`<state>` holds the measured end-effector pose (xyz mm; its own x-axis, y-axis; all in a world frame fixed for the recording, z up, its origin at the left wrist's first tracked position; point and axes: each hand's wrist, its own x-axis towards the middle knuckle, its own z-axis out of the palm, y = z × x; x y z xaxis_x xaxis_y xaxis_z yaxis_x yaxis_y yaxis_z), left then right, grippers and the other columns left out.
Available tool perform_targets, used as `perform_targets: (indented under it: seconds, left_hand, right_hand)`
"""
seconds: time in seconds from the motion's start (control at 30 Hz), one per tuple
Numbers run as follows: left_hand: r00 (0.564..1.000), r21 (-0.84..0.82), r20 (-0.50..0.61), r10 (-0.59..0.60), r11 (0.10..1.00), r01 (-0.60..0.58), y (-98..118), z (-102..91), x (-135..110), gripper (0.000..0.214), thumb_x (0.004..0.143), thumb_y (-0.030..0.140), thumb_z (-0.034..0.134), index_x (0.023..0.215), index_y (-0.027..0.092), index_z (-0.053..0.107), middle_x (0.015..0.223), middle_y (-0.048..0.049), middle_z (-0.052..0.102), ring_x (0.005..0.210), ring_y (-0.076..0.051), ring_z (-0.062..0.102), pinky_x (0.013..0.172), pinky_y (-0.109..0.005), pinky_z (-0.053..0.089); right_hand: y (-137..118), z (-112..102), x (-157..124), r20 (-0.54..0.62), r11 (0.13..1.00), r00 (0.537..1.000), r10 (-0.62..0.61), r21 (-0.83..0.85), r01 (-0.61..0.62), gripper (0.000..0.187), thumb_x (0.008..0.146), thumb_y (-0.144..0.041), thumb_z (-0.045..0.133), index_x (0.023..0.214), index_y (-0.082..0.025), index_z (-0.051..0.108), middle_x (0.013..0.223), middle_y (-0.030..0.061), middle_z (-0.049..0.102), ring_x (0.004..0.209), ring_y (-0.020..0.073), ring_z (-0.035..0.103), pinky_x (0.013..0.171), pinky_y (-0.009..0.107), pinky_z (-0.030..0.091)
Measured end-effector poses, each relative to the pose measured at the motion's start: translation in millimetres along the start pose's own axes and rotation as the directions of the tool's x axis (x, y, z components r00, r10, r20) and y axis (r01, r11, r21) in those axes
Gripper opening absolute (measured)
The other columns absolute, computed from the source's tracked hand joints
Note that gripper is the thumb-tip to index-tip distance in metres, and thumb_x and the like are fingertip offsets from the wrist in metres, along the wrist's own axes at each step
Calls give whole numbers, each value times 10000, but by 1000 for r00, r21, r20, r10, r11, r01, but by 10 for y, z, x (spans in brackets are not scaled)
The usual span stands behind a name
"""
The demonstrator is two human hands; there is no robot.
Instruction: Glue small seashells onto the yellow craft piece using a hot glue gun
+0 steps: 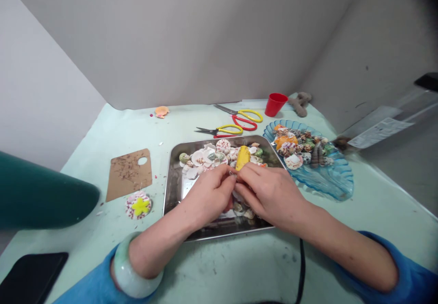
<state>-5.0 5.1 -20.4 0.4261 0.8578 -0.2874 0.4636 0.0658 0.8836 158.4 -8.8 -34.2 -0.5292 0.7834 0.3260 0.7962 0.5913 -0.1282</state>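
Note:
My left hand (212, 189) and my right hand (270, 194) meet above a metal tray (176, 203). Their fingertips are pinched together at one spot, on something small that the fingers mostly hide. Just beyond my right fingers a yellow piece (243, 157) with dark specks stands out; what it is I cannot tell. White and spotted seashells (205, 156) are heaped in the far part of the tray, with green snail shells (184, 158) at the left of the heap. More small shells (249, 213) show beneath my right hand.
Behind the tray lie two pairs of scissors (239, 111) and a red cup (275, 105). A blue shell-shaped dish (328, 181) holds many shells at right. Left are a brown card (130, 172), a shell with a yellow star (140, 207) and a dark green cylinder (48, 192). A black cable (301, 272) runs in front.

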Motion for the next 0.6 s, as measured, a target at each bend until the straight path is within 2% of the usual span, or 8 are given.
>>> perform_targets:
  seconds: [0.4,0.6]
  left_hand:
    - [1000,3,10,4,1000,-4,-35,1,20,215,868,321,374,952,201,532,524,33,552,520,-136,521,547,-251,411]
    - [1000,17,-4,1,1000,-1,-9,-5,14,184,860,307,379,888,199,525,501,38,539,513,-134,510,534,-247,399]
  right_hand:
    - [3,-2,-2,-4,1000,1000,-1,3,1,179,896,-243,449,792,-161,569,711,16,558,614,150,497,566,278,280]
    - [-2,-12,9,-15,1000,1000,-12,-5,12,180,895,-251,457,783,-163,566,708,14,553,603,150,494,553,282,277]
